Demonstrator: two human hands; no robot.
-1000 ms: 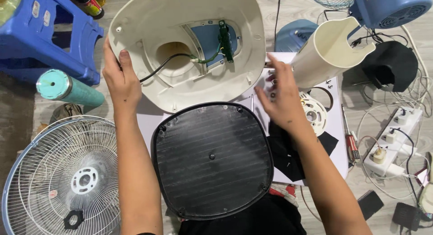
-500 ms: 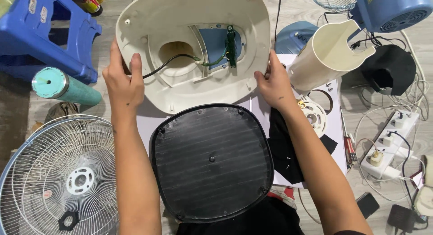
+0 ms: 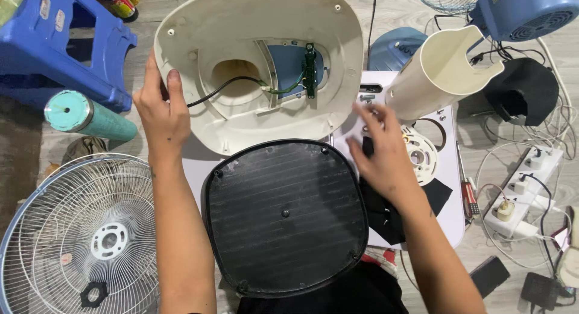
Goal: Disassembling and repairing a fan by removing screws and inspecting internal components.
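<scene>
Left hand [image 3: 158, 112] grips the left rim of the cream fan base shell [image 3: 199, 43], thumb and fingers wrapped over the edge; shell sits underside-up on the floor, its far rim cut off by the top of the frame. Inside it: blue insert, green circuit board [image 3: 310, 70] standing on edge, black cable [image 3: 217, 91] running into the centre hole, where its end is hidden. Right hand [image 3: 383, 154] is released, fingers spread and motion-blurred, hovering over the white sheet [image 3: 449, 217] just right of the shell, holding nothing; cannot tell whether the fingertips touch the sheet. Black base plate [image 3: 283, 214] lies flat just in front of the shell, overlapping its near rim and hiding it. Cream stand tube [image 3: 437, 73] lies tilted at the sheet's far edge. Wire fan guard [image 3: 78, 235] at left, cropped by the frame. Power strip [image 3: 522, 190] at right in tangled cords.
</scene>
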